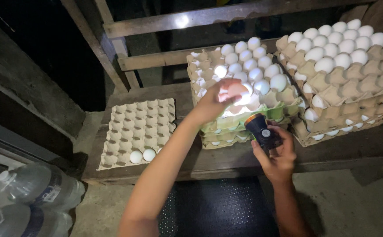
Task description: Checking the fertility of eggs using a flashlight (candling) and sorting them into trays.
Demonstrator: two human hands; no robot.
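My left hand (215, 100) holds a white egg (236, 91) over the middle stack of egg trays (209, 131). The egg glows in the beam of a black flashlight (261, 130) with an orange ring, gripped in my right hand (278, 157) just below and to the right. The top tray of that stack carries several white eggs (253, 66) on its far and right cells; its near-left cells are bare.
A nearly bare cardboard tray (136, 120) with two eggs (142, 156) lies at the left of the wooden bench (226, 160). A taller stack of filled trays (345, 83) stands at the right. Plastic water bottles (24, 197) sit at lower left. Wooden beams (165, 57) run behind.
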